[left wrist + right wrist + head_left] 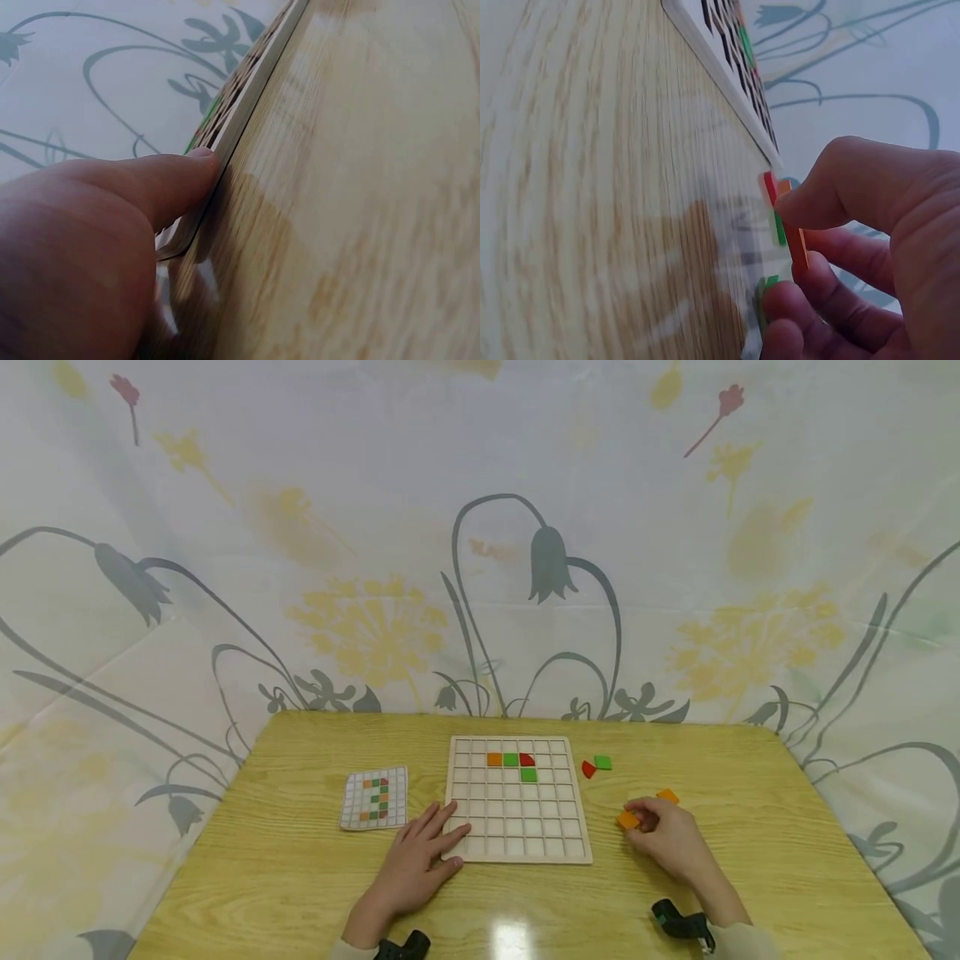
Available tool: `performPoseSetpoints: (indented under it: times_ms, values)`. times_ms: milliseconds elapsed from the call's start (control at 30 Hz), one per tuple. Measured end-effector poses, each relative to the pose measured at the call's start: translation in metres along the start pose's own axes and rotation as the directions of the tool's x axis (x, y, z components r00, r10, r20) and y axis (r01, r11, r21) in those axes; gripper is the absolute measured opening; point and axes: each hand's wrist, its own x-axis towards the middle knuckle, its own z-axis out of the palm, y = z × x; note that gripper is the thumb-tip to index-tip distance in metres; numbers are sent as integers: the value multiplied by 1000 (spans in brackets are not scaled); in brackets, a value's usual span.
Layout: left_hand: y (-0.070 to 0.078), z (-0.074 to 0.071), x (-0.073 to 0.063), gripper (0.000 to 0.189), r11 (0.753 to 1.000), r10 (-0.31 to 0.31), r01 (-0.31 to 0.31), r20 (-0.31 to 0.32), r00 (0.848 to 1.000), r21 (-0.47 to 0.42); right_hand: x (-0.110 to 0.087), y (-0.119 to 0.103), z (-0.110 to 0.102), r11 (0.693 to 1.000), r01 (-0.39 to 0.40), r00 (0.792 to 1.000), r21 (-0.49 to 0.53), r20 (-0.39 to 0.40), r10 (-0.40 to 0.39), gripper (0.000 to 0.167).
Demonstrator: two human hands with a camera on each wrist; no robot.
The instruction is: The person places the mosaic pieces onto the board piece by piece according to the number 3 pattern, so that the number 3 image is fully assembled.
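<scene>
My right hand [670, 837] pinches an orange square tile [628, 820] between thumb and fingers, just right of the wooden grid board [517, 862]. The same orange tile [798, 244] stands out edge-on in the right wrist view. My left hand [414, 867] lies with fingers spread over the board's lower left corner, its thumb [187, 176] against the rim. Near the board's top sit an orange tile [494, 760], a green tile [511, 760] and a red rounded tile [527, 760] in a row. Below the red one is another green tile [528, 775].
Left of the board lies a pattern card [356, 806] with a coloured grid. Right of it are a loose red wedge tile [588, 769] and a green square [603, 762]. Another orange tile [667, 796] lies behind my right hand. By my lower right fingers shows a green tile [769, 283].
</scene>
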Motion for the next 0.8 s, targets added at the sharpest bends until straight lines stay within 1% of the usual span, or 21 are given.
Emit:
performPoseSetpoints:
  times_ms: [133, 367, 467, 633, 800]
  values:
    - [0, -1, 0, 47, 1000, -2, 2, -1, 1000, -5, 2, -5, 4, 1000, 23, 1000, 16, -7, -23, 33]
    - [1, -2, -1, 47, 1000, 0, -1, -3, 1000, -6, 10, -15, 14, 999, 54, 999, 2, -8, -54, 32]
    - [1, -1, -1, 47, 1000, 0, 0, -2, 1000, -3, 13, -20, 18, 997, 78, 997, 11, -4, -78, 31]
    - [2, -2, -1, 47, 1000, -1, 1, -1, 1000, -9, 21, -25, 26, 988, 151, 989, 42, -1, -151, 30]
    - [3, -3, 0, 47, 1000, -6, 6, 2, 1000, -7, 31, -29, 35, 979, 203, 979, 33, -2, -203, 29]
